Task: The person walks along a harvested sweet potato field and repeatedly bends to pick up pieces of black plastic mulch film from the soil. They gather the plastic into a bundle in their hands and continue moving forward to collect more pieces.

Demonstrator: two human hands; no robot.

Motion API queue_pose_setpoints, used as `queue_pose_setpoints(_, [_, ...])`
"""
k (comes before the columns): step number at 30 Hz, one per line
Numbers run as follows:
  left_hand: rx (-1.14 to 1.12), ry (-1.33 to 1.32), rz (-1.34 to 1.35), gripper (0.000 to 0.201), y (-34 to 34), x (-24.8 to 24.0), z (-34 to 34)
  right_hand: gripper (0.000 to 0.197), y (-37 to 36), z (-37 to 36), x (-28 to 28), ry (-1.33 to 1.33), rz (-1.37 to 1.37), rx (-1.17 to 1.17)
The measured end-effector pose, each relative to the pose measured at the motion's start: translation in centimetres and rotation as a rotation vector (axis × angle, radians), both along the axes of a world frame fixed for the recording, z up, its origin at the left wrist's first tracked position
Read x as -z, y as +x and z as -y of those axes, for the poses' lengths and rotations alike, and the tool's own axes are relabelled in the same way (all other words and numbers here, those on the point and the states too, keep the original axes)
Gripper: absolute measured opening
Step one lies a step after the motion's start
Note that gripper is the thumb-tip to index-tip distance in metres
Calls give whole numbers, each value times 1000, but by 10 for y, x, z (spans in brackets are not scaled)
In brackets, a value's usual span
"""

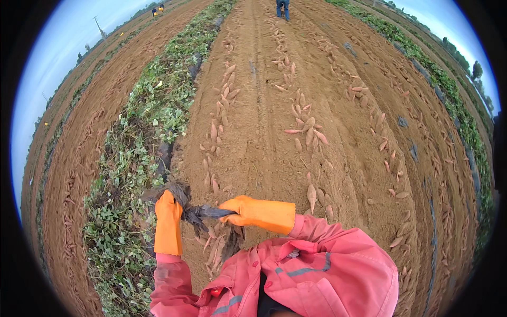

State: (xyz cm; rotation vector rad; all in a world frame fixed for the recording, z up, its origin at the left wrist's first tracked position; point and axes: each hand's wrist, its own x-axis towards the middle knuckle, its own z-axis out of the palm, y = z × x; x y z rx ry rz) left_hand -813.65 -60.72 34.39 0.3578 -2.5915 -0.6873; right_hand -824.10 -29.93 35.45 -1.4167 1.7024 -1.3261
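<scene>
An orange glove covers my left hand (168, 219), which is closed around a crumpled bunch of dark plastic mulch film (205, 212). My right hand (253, 212), gloved alike, grips the other part of the film, so a twisted strip stretches between the two hands. A loose grey-black end hangs below my right hand in front of my red jacket. Beneath the film, sweet potatoes (215, 248) lie on the brown soil, partly hidden by my hands and the film.
Long rows of sweet potatoes (311, 198) run away from me over the soil. Green vines (153, 105) form a strip on my left, edged with dark film. Another vine strip (422, 63) lies far right. A person (282, 9) in blue trousers stands far ahead.
</scene>
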Motion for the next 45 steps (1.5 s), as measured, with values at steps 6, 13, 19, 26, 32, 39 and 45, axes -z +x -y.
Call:
queue_pose_setpoints(6, [438, 666, 410, 21, 63, -8, -123, 33, -59, 31, 48, -369, -348, 224])
queue_pose_setpoints(13, [289, 991, -10, 20, 13, -22, -93, 31, 15, 39, 50, -188, 401, -38])
queue_pose_setpoints(19, [42, 1217, -453, 20, -20, 18, 40, 39, 29, -37, 1, 335, 259, 2])
queue_pose_setpoints(26, [104, 980, 52, 21, -12, 19, 1, 27, 4, -14, -1, 75, 35, 8])
queue_pose_setpoints(32, [473, 1282, 406, 28, 38, -73, -133, 34, -46, 7, 1, -101, 432, 158])
queue_pose_setpoints(39, [225, 1310, -189, 33, 2, -43, -72, 35, 4, 15, 61, 88, 565, 102])
queue_pose_setpoints(45, [-30, 997, -306, 40, -44, 19, 0, 59, 21, -20, 46, 85, 643, 37])
